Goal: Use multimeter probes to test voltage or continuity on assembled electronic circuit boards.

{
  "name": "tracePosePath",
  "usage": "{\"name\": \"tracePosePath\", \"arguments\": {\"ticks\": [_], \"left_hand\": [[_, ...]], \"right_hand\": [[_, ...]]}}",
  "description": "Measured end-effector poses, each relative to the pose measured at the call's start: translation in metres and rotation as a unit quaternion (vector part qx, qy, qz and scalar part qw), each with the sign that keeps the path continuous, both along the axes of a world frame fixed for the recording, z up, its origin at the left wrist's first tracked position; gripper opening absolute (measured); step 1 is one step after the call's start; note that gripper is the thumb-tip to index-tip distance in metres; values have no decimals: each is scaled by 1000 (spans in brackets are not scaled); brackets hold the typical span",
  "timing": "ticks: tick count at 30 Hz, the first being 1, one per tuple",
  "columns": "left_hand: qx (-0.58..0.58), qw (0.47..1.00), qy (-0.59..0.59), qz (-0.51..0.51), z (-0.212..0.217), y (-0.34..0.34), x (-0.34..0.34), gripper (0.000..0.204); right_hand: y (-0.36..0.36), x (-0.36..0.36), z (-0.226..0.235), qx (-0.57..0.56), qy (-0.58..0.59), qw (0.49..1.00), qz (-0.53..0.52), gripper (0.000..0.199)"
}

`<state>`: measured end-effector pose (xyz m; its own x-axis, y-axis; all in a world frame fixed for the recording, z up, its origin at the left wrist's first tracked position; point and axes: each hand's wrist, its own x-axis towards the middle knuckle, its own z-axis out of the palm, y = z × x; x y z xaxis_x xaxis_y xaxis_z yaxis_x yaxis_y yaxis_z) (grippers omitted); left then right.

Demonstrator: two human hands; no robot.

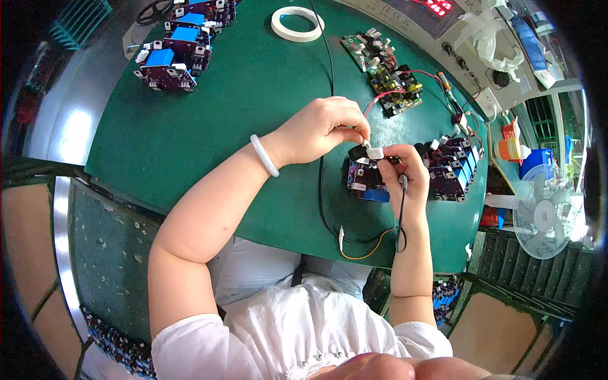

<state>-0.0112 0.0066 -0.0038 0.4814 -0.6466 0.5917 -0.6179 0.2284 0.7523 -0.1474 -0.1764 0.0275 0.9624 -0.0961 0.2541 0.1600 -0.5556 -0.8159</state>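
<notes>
My left hand (323,130) pinches a small white connector (366,143) on a thin lead just above a purple circuit board (366,180) lying on the green table mat (209,126). A pale bangle circles that wrist. My right hand (405,174) grips the same purple board from its right side, thumb by a white plug (375,152) on top. A black cable with a grey probe (403,182) hangs down along my right wrist.
A row of purple boards with blue parts (453,168) lies right of my hands, another group (180,44) at far left. A green board with red wires (386,73), a white tape roll (297,24), a control panel (468,57) and a small fan (541,218) surround the mat.
</notes>
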Motion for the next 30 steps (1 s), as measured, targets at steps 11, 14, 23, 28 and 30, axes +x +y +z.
{"name": "tracePosePath", "arguments": {"ticks": [11, 14, 23, 28, 30], "left_hand": [[-5, 997, -76, 29, -1, 2, -1, 10], [2, 993, -111, 45, 0, 4, -2, 9], [7, 996, -77, 46, -7, -8, -12, 10], [6, 994, -78, 70, -7, -10, -17, 11], [-9, 993, -99, 69, -6, -11, -20, 11]], "right_hand": [[2, -1, -3, -19, 0, 1000, -20, 16], [3, 0, -4, -41, -9, 999, -9, 16], [3, 2, -10, -51, -24, 998, -22, 23], [5, 4, -11, -53, -39, 997, -45, 20], [5, 5, -12, -78, -89, 993, -24, 20]]}}
